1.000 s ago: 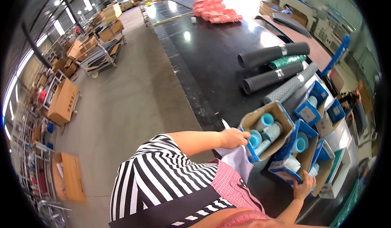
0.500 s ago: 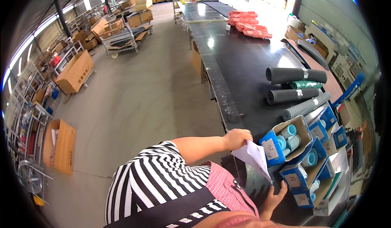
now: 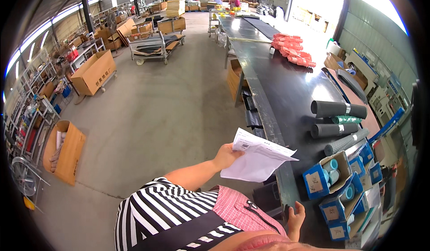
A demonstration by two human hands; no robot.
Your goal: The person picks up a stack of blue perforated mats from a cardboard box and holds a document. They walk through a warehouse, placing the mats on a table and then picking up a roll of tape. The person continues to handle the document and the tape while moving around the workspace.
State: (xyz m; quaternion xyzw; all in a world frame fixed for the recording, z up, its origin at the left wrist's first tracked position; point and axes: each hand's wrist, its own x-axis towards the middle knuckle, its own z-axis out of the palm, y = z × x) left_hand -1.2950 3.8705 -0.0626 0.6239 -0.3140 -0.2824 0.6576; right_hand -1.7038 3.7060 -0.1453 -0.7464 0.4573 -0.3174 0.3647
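So the papers (image 3: pixel 257 161) had swung left since half a second earlier, when they were right beside the nearest blue box (image 3: pixel 316 182) with the right hand (image 3: pixel 295 216) down by their lower corner. Now that hand was well apart from them.

Biggest thing first: the concrete floor (image 3: pixel 165 98) made a wide aisle running near to far, so the left side had loads of room to move. The long black table (image 3: pixel 295 103) walled in the right side, its scuffed left edge running from near right toward the far end. Across the aisle, a loaded cart (image 3: pixel 148 57) stood far left, a large carton (image 3: pixel 101 74) left of that, and a smaller carton (image 3: pixel 74 159) near left.

On the table, a coral-coloured bundle (image 3: pixel 293 49) lay farther off, then some rolled mats (image 3: pixel 338 109), then the blue boxes crammed together near right. A narrow strip of tabletop ran between the nearest box and the left edge.

The papers were over the aisle side, their right corner overlapping the table edge in view. The left hand (image 3: pixel 226 156) pinched them by their left side, thumb on top. The right hand had its fingers loosely apart near the table edge; couldn't tell if it touched. Smallest: pale blue cylinders (image 3: pixel 330 165) inside the boxes.
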